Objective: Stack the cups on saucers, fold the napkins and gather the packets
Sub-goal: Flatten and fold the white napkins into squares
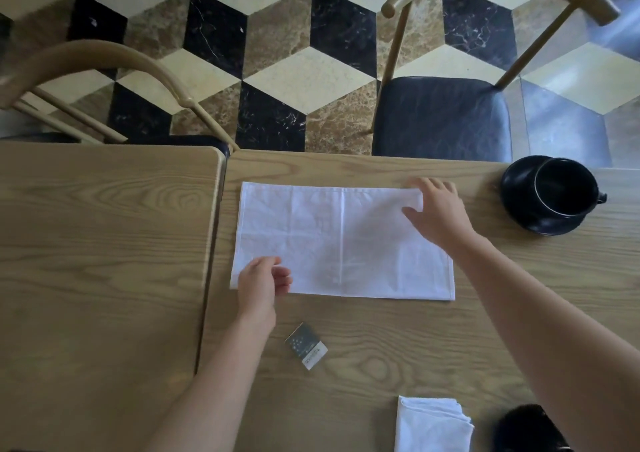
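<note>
A white napkin lies folded in half as a wide rectangle on the wooden table. My left hand pinches its near left corner. My right hand grips its far right corner, which is slightly lifted. A black cup stands on a black saucer at the far right. One small grey packet lies near the front, below the napkin. A second white napkin, folded, rests at the bottom edge, beside a dark object that is cut off by the frame.
A second wooden table adjoins on the left with a narrow gap between them. Two wooden chairs stand beyond the far edge, one with a dark cushion. The floor is patterned tile.
</note>
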